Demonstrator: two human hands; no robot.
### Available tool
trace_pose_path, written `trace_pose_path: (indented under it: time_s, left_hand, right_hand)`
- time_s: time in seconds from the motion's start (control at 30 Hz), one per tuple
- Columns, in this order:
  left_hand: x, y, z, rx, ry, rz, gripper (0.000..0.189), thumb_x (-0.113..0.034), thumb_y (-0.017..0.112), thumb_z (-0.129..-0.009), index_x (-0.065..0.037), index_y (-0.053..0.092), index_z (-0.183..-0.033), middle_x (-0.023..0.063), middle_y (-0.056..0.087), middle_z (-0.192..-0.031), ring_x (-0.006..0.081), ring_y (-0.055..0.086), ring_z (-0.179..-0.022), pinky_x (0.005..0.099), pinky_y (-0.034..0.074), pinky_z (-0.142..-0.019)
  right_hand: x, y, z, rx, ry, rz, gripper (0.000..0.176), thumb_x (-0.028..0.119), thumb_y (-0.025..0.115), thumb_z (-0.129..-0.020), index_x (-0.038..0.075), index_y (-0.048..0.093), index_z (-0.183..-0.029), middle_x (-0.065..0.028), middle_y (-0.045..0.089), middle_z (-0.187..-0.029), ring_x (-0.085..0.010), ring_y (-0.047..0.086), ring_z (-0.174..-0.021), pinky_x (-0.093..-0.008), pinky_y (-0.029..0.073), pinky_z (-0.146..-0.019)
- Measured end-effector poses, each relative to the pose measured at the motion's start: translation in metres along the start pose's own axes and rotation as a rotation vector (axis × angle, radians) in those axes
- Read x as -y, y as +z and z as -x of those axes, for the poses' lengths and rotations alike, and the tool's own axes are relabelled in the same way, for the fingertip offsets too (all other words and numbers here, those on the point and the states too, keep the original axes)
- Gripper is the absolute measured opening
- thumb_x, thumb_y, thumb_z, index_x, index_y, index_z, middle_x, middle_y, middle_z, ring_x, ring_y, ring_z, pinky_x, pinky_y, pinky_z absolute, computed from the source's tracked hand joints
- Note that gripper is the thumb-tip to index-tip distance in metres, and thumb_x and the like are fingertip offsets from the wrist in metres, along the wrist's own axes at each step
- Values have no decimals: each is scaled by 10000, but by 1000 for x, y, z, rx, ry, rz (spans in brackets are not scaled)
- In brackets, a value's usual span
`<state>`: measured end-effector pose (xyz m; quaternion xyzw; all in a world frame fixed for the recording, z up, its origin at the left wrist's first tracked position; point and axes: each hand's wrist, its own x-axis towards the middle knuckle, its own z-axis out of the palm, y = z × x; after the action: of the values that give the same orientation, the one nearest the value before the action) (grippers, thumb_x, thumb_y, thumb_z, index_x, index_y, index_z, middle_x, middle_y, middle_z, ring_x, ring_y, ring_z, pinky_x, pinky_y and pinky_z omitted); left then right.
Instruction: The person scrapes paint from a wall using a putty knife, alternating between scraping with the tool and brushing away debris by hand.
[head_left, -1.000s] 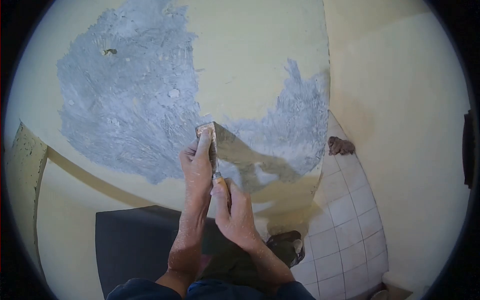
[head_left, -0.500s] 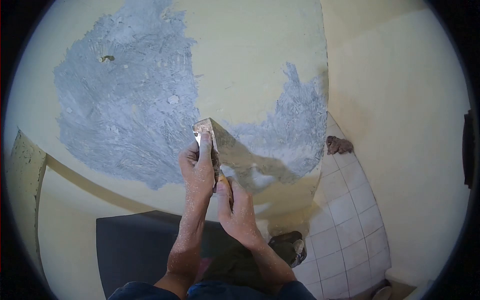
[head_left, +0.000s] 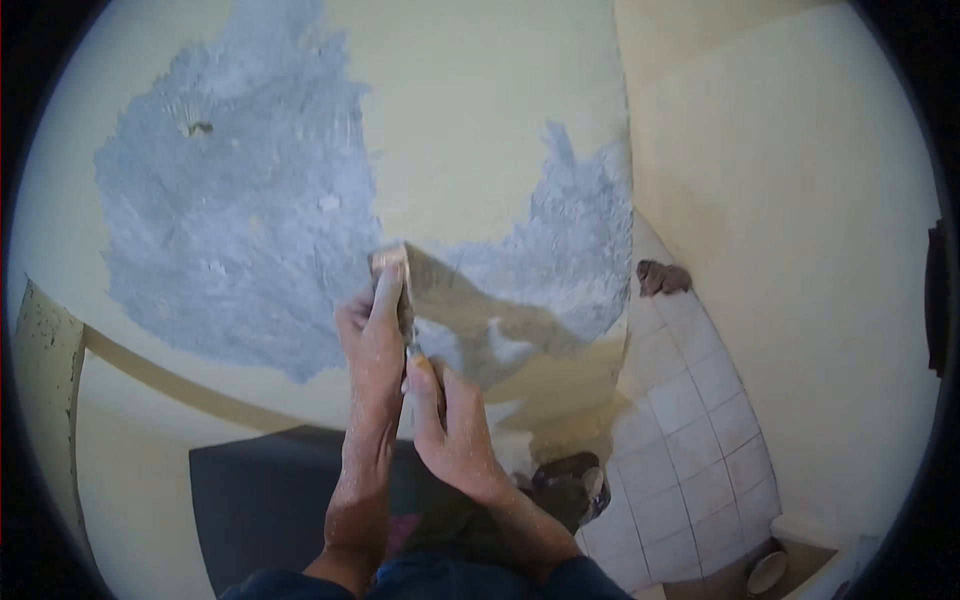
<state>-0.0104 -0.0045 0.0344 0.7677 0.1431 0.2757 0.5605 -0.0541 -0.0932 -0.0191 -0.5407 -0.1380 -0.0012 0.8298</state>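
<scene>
My left hand [head_left: 375, 325] is closed on the blade end of a putty knife [head_left: 389, 260], its thumb laid along the dusty metal. My right hand [head_left: 452, 425] wraps round the yellowish handle lower down. The blade's end meets the wall at the right border of a large rough grey patch [head_left: 230, 230]. White dust covers both hands and forearms. My fingers hide much of the tool.
Pale yellow paint [head_left: 480, 100] surrounds the grey areas, and a second grey patch [head_left: 580, 220] lies to the right. A brown crumpled lump [head_left: 664, 278] rests on the white floor tiles [head_left: 680, 410]. A dark panel [head_left: 260, 500] stands low on the left.
Both hands and the putty knife have shifted slightly left and down in the view. The wall and floor have also moved left, so the camera has turned a little. The hold looks the same.
</scene>
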Motion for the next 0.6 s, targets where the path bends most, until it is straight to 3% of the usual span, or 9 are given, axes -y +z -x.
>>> trace_pose_path:
  time_s: [0.17, 0.27, 0.33, 0.6]
  left_hand:
    - [19, 7, -4, -71, 80, -20, 437, -296, 606, -1008, -38, 600, -655, -76, 477, -604, 29, 368, -546, 251, 266, -481]
    - [7, 7, -6, -51, 86, -12, 399, -298, 612, -1006, -51, 629, -692, -67, 503, -604, 28, 399, -525, 240, 285, -473]
    - [3, 8, -1, -32, 60, 27, 351, -301, 621, -1000, -67, 663, -742, -69, 521, -616, 24, 416, -515, 233, 290, -470]
    - [9, 11, 2, -68, 9, 58, 416, -288, 617, -1005, -52, 602, -662, -73, 498, -605, 16, 377, -531, 240, 261, -474]
  right_hand:
    - [-39, 2, 4, 1, -9, 4, 271, 180, 464, -1044, -38, 581, -934, -113, 516, -662, -135, 436, -599, -339, 380, -552]
    - [-16, -4, -8, 13, -82, 31, 231, 166, 508, -1013, -33, 559, -906, -207, 518, -610, -301, 544, -509, -400, 390, -508]
    - [-18, -2, -2, 0, -34, 38, 231, 166, 512, -1011, -33, 557, -903, -214, 516, -614, -318, 541, -509, -402, 393, -508]
    - [-20, -3, 3, 2, -50, 26, 236, 176, 514, -1014, -36, 561, -922, -224, 517, -625, -346, 529, -515, -409, 399, -515]
